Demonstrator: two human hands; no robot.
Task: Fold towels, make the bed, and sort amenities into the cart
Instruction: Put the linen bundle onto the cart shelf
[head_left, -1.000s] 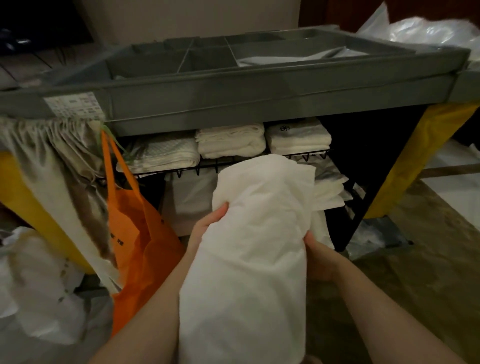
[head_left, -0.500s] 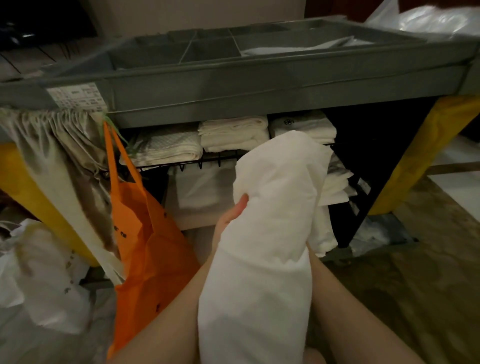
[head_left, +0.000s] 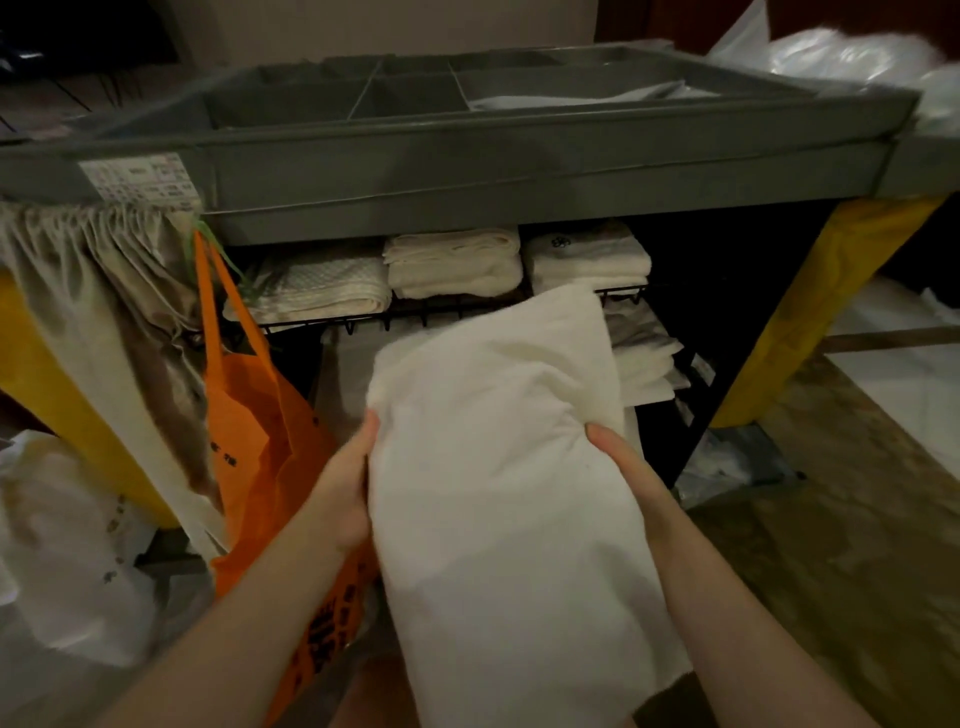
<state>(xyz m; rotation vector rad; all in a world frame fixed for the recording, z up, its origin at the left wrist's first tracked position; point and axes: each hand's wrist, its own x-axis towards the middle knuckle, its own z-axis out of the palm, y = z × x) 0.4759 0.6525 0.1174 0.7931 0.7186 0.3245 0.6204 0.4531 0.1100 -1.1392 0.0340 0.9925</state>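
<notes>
A large folded white linen bundle (head_left: 498, 467) is held lengthwise in front of the grey housekeeping cart (head_left: 519, 171). My left hand (head_left: 348, 483) grips its left edge and my right hand (head_left: 618, 457) grips its right edge, thumbs on top. The bundle's far end points into the cart's lower shelf opening, just below the black wire shelf (head_left: 415, 314). On that wire shelf lie three stacks of folded white towels (head_left: 452, 260). More folded white linen (head_left: 644, 358) sits on the lower shelf to the right, partly hidden by the bundle.
An orange tote bag (head_left: 260, 431) hangs from the cart's left side beside a beige drawstring sack (head_left: 104, 291). Yellow bags (head_left: 810, 306) flank both cart ends. Crumpled white linen (head_left: 62, 545) lies on the floor at left. The cart's top tray (head_left: 405, 98) has several compartments.
The bundle has turned flatter and moved forward toward the lower shelf. Both hands shifted grip to its sides, and my right hand is now in plain sight.
</notes>
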